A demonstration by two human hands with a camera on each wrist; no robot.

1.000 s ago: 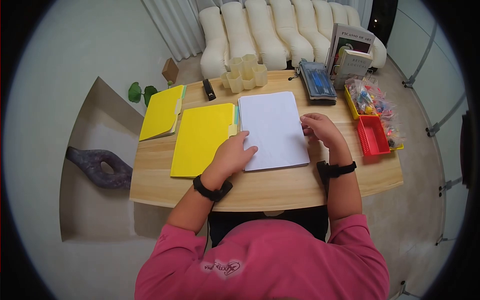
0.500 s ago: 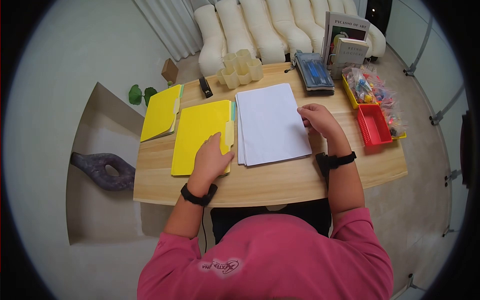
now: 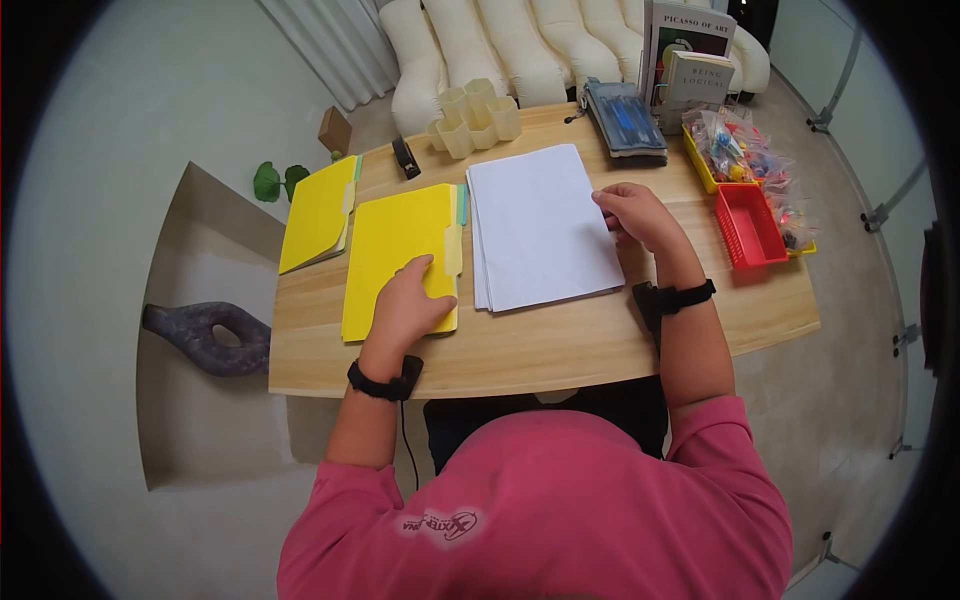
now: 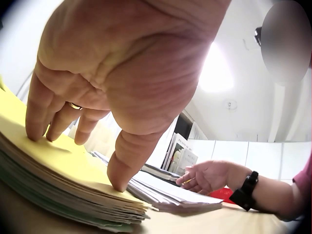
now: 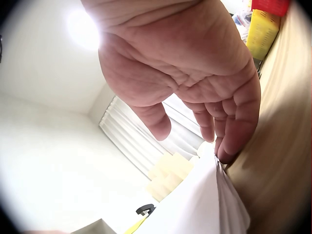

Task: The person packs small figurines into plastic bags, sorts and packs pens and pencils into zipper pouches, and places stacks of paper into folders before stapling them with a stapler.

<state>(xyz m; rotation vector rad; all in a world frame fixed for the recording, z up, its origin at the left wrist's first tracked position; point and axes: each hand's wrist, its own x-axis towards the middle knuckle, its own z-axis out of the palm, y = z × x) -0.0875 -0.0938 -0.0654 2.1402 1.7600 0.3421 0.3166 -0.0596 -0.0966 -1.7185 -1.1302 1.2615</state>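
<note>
My left hand (image 3: pixel 405 305) rests on the front right part of a thick stack of yellow tabbed folders (image 3: pixel 400 225). In the left wrist view its fingertips and thumb press down on the top folder, with green and pale layers showing along the edge (image 4: pixel 68 195). Right beside it lies a stack of white paper (image 3: pixel 540 230), its sheets slightly fanned on the left. My right hand (image 3: pixel 640 215) stands at the paper's right edge. In the right wrist view, its loosely bent fingertips touch the paper's side (image 5: pixel 217 195), while the thumb hangs apart above.
Another yellow folder pile (image 3: pixel 318 215) lies at the left. Along the back are a black stapler (image 3: pixel 406 158), a cream hexagonal holder (image 3: pixel 475 120), a blue pen pouch (image 3: pixel 625 125) and upright books (image 3: pixel 690 75). Red (image 3: pixel 750 228) and yellow baskets (image 3: pixel 700 165) line the right side.
My left hand has moved left from the white paper's edge onto the yellow folder stack. The right hand stays at the paper's right side. The head view has shifted slightly.
</note>
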